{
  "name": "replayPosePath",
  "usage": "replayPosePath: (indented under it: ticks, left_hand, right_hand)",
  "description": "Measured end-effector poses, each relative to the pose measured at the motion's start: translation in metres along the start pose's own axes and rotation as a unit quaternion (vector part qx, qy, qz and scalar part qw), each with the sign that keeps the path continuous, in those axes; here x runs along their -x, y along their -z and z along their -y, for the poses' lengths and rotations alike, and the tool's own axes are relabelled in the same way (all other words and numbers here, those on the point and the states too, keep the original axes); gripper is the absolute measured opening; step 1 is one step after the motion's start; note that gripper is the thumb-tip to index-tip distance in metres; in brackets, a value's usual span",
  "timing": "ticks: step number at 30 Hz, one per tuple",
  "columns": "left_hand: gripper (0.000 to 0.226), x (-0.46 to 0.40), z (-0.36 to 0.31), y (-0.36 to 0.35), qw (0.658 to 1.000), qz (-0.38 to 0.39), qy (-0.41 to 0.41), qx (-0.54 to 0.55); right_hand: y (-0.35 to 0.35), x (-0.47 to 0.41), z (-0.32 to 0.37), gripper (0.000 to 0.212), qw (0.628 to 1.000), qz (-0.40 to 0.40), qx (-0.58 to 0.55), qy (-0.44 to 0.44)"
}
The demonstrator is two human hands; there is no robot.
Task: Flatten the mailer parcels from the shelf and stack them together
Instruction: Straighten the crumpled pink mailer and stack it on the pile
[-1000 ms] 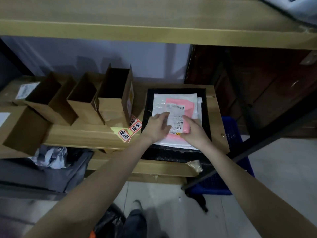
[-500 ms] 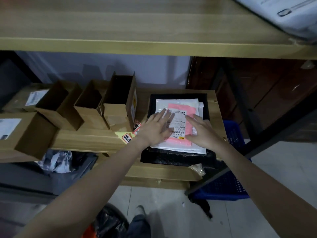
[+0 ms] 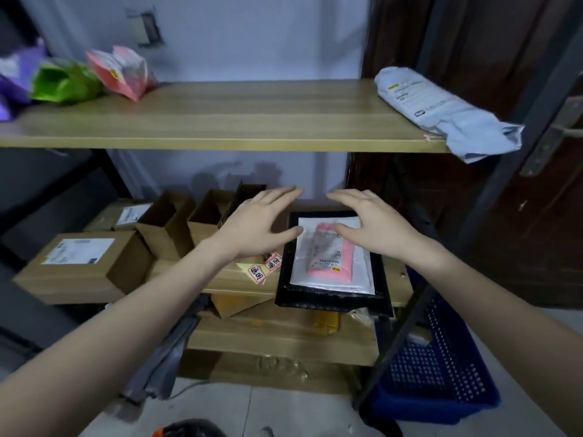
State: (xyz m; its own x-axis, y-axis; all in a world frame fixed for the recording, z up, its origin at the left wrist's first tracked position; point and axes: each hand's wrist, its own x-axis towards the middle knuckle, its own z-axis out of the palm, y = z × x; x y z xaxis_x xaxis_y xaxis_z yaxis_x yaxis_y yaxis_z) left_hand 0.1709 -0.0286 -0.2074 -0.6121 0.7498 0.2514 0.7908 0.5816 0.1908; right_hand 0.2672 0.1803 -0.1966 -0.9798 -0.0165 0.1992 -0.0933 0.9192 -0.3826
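Mailer stack (image 3: 331, 272) lies beneath both raised, empty hands.

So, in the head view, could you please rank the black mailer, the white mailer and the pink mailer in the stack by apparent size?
Largest to smallest:
1. black mailer, at the bottom, its border showing all round
2. white mailer, lying on it
3. pink mailer, on top

They lie stacked together, so camera distance hardly skews this.

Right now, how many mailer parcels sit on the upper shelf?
4: purple mailer, green mailer and pink mailer at the left end, grey mailer at the right end. More may lie beyond the left frame edge.
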Motion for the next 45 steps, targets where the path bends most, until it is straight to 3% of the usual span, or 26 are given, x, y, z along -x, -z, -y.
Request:
replayPosePath:
  ticks: [6, 13, 26, 31, 39, 45]
  left_hand:
    - [0.069, 0.043, -0.018, 0.061, 0.996, -0.086, -0.024, -0.008]
    - [0.061, 0.070, -0.012, 0.127, 0.985, -0.170, 0.001, -0.003]
    - [0.057, 0.065, 0.097, 0.189, 0.957, -0.276, 0.083, 0.016]
    - [0.050, 0.040, 0.158, 0.202, 0.950, -0.287, 0.117, -0.031]
    - [0.045, -0.042, 0.247, 0.225, 0.922, -0.301, 0.240, 0.039]
    - [0.047, -0.095, 0.291, 0.225, 0.918, -0.228, 0.312, -0.087]
  right_hand:
    - [0.043, 0.015, 0.053, 0.054, 0.996, -0.039, 0.021, 0.072]
    - [0.075, 0.010, 0.106, 0.045, 0.987, -0.085, -0.036, 0.129]
    - [0.086, -0.085, 0.161, 0.045, 0.968, -0.149, -0.092, 0.183]
    - [0.084, -0.141, 0.174, 0.044, 0.970, -0.136, -0.063, 0.190]
    - [0.093, -0.220, 0.176, 0.037, 0.973, -0.151, -0.030, 0.173]
    - [0.091, -0.244, 0.158, 0.034, 0.975, -0.144, -0.008, 0.171]
